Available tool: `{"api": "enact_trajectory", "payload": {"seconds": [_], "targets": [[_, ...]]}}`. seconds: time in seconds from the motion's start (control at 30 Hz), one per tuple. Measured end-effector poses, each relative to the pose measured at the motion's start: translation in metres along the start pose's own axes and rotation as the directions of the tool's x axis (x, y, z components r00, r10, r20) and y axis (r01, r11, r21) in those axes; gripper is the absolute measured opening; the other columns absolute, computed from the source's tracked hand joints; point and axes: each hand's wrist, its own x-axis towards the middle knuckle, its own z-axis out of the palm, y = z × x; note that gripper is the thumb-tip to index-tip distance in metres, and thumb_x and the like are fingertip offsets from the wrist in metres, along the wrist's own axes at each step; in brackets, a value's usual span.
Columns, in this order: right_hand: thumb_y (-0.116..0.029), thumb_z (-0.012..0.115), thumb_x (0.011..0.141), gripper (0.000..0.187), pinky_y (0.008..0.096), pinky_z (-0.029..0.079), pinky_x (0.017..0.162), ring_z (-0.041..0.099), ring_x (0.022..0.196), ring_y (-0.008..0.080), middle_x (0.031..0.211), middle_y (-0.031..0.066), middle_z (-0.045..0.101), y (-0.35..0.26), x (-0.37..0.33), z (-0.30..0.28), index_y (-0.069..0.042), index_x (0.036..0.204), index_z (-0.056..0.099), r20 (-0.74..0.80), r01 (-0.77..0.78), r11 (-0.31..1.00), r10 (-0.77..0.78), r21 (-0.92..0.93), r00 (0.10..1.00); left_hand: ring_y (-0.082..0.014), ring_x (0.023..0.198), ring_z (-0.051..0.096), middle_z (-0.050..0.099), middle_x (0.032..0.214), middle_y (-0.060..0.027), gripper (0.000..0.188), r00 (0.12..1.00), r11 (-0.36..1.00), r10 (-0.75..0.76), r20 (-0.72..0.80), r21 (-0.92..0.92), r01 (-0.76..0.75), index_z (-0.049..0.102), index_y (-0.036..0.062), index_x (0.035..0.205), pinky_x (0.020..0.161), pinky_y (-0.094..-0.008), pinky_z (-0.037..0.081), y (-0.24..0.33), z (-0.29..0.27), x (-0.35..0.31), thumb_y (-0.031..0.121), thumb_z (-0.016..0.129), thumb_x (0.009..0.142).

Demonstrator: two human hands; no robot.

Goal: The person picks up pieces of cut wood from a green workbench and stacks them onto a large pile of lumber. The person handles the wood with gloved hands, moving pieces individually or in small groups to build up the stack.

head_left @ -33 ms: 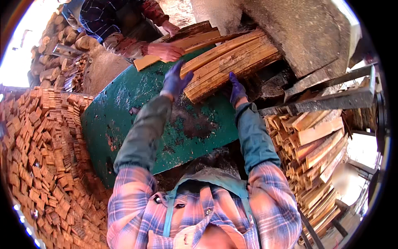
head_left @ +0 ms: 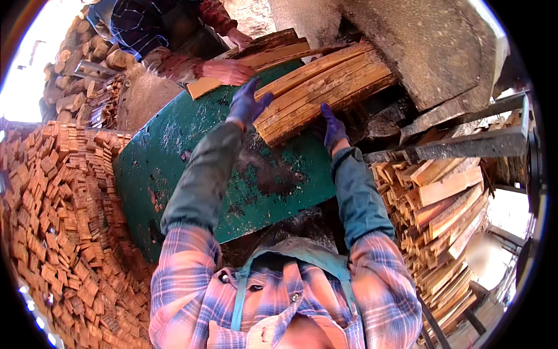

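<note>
A bundle of rough sawn boards (head_left: 328, 87) with bark edges lies slantwise over the far right of a green metal table (head_left: 174, 168). My left hand (head_left: 248, 104), in a purple glove, is at the left side of its near end, fingers stretched and thumb out toward the wood. My right hand (head_left: 333, 129), gloved alike, is by the right side of that end with fingers extended along it; its thumb is partly hidden. Firm contact is unclear for both. Across the table, a co-worker's hand (head_left: 228, 72) rests on separate boards (head_left: 203, 86).
Stacked short wood pieces (head_left: 64, 221) fill the left side. Logs (head_left: 70, 87) are piled at the far left. A metal frame (head_left: 465, 142) juts in at right above a heap of split slats (head_left: 447, 203). A large worn panel (head_left: 418, 46) stands beyond the bundle.
My left hand has shifted slightly forward. The bundle's near end is a little further left and nearer me. The co-worker's near hand has moved slightly left.
</note>
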Motion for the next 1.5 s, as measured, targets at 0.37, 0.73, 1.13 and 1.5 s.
{"api": "enact_trajectory", "payload": {"seconds": [0.37, 0.73, 1.13, 1.5], "targets": [[-0.044, 0.081, 0.077, 0.053, 0.0383, 0.058, 0.076, 0.067, 0.081, 0.0225, 0.100, 0.0061, 0.069, 0.022, -0.076, 0.037, -0.009, 0.115, 0.066, 0.270, -0.268, 0.961, 0.275, -0.063, 0.923, -0.0381, 0.109, 0.063, 0.066, 0.117, -0.0226, 0.075, 0.965, 0.942, -0.217, 0.149, 0.293, 0.167, 0.055, 0.0061, 0.133, 0.094, -0.0436, 0.050, -0.009, 0.009, -0.061, 0.055, 0.071, 0.080], [-0.019, 0.069, 0.082, 0.021, 0.0415, 0.057, 0.081, 0.065, 0.082, 0.0259, 0.087, 0.0082, 0.067, 0.228, -0.232, 0.110, -0.003, 0.096, 0.070, 0.453, -0.409, 0.837, 0.543, -0.364, 0.707, -0.0341, 0.121, 0.057, 0.058, 0.130, -0.0218, 0.087, 0.772, 0.758, -0.631, -0.078, 0.151, 0.635, 0.044, 0.0013, 0.140, 0.101, -0.0408, 0.045, -0.155, -0.138, -0.398, 0.050, 0.078, 0.076], [-0.035, 0.070, 0.088, 0.061, 0.0408, 0.043, 0.105, 0.055, 0.121, 0.0329, 0.131, 0.0218, 0.057, 0.144, -0.194, 0.128, 0.002, 0.132, 0.052, 0.668, 0.772, 0.190, -0.404, -0.607, 0.625, -0.0211, 0.134, 0.042, 0.046, 0.145, -0.0137, 0.064, 0.884, 0.765, -0.466, -0.032, -0.517, 0.385, 0.041, -0.0005, 0.144, 0.112, -0.0343, 0.034, -0.204, -0.138, -0.490, 0.025, 0.069, 0.092], [-0.026, 0.072, 0.088, 0.061, 0.0384, 0.044, 0.100, 0.056, 0.115, 0.0240, 0.129, 0.0126, 0.057, 0.251, -0.280, 0.110, 0.001, 0.137, 0.046, 0.686, 0.453, 0.766, -0.023, -0.455, 0.727, -0.0199, 0.140, 0.032, 0.027, 0.157, -0.0133, 0.099, 0.776, 0.192, -0.624, 0.092, -0.944, 0.267, 0.008, 0.0079, 0.157, 0.114, -0.0352, 0.030, -0.062, -0.041, -0.521, 0.028, 0.075, 0.086]]}}
